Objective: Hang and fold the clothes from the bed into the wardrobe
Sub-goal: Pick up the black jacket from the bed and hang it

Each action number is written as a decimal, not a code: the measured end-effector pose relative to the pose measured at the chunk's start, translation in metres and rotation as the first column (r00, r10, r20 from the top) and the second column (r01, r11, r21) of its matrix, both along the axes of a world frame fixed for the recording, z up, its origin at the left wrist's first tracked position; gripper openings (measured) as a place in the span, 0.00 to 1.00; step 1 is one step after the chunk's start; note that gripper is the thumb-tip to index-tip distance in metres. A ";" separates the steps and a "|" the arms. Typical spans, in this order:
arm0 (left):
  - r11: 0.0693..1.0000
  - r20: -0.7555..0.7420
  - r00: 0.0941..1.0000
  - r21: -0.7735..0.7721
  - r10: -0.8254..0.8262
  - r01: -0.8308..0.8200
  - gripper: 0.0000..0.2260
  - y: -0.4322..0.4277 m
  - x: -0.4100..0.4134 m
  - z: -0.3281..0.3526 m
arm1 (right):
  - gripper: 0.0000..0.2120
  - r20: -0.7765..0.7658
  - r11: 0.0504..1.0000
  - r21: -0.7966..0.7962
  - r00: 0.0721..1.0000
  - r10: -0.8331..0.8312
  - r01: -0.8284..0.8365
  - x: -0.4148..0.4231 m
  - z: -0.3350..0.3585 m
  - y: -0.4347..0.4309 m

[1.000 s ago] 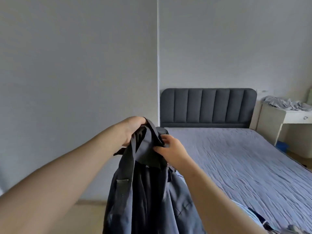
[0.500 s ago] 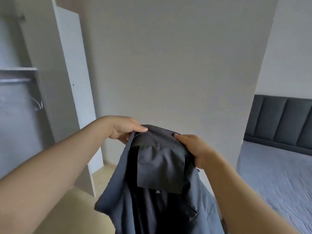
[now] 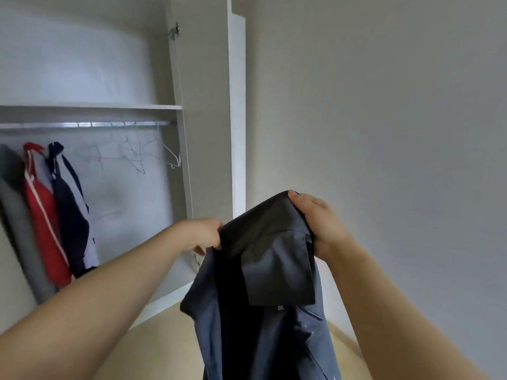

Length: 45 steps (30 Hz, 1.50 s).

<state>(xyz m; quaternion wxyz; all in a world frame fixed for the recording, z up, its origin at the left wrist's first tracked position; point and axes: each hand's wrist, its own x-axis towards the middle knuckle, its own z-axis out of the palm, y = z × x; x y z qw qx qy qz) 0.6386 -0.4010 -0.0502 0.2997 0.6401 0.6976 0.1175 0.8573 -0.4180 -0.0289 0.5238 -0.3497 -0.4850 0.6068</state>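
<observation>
Dark grey 2XL collared shirt (image 3: 263, 270) is hanging mid-air before the open white wardrobe (image 3: 208, 133), left hand (image 3: 203, 234) and right hand (image 3: 321, 226) pinching its collar. Behind, bare wire hangers (image 3: 153, 152) are dangling from the metal rail (image 3: 82, 124) beside red and navy garments (image 3: 44, 215).

shirt (image 3: 274, 264): dark grey, 2XL tag, held up by collar, hanging
wardrobe (image 3: 82, 64): white, open
hangers (image 3: 172, 157): bare wire, blurred, perhaps four
</observation>
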 end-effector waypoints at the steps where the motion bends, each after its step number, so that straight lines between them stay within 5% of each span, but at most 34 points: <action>1: 0.998 -0.001 0.999 0.025 0.050 -0.050 0.09 0.003 -0.019 -0.003 | 0.13 -0.006 1.000 -0.006 1.000 0.022 -0.022 -0.013 0.002 0.008; 6: 0.917 0.224 0.928 0.202 0.298 -0.343 0.12 0.015 -0.089 -0.013 | 0.10 0.011 0.998 -0.059 1.000 0.018 -0.018 -0.071 0.004 0.049; 10: 0.921 0.306 0.921 0.230 0.239 -0.316 0.06 0.017 -0.130 -0.018 | 0.08 -0.018 0.992 -0.121 0.999 -0.045 0.042 -0.121 0.000 0.090; 13: 0.976 -0.171 0.983 0.214 0.071 -0.033 0.17 0.021 -0.167 -0.018 | 0.07 -0.039 0.992 -0.122 0.998 -0.043 0.038 -0.159 -0.006 0.120; 14: 0.975 -0.363 0.930 0.219 0.059 0.024 0.15 0.026 -0.178 -0.019 | 0.08 -0.043 0.992 -0.120 0.999 -0.031 0.026 -0.172 -0.008 0.131; 16: 0.956 -0.462 0.870 0.291 0.171 -0.034 0.06 0.039 -0.196 -0.014 | 0.09 -0.049 0.993 -0.118 0.999 0.000 -0.006 -0.196 -0.012 0.152; 20: 0.877 -0.286 0.881 0.416 0.378 -0.242 0.06 0.071 -0.233 -0.008 | 0.10 -0.048 0.991 -0.113 0.997 0.062 -0.067 -0.235 -0.016 0.200; 23: 0.750 0.054 0.838 0.418 0.543 -0.513 0.06 0.103 -0.257 -0.002 | 0.11 -0.030 0.988 -0.070 0.990 0.136 -0.138 -0.267 -0.013 0.243; 30: 0.425 0.588 0.436 0.167 0.682 -0.890 0.08 0.136 -0.298 0.008 | 0.11 0.120 0.963 0.002 0.956 0.268 -0.270 -0.352 -0.031 0.311; 36: 0.215 0.766 0.100 -0.051 0.635 -0.975 0.08 0.146 -0.334 0.008 | 0.11 0.279 0.937 0.013 0.901 0.333 -0.350 -0.417 -0.058 0.337; 40: 0.177 0.806 0.072 -0.041 0.587 -0.983 0.07 0.163 -0.372 0.010 | 0.11 0.313 0.940 0.023 0.895 0.317 -0.341 -0.462 -0.065 0.350; 45: 0.169 0.840 0.181 0.109 0.511 -0.980 0.08 0.190 -0.446 0.014 | 0.11 0.334 0.944 0.036 0.895 0.297 -0.327 -0.538 -0.062 0.375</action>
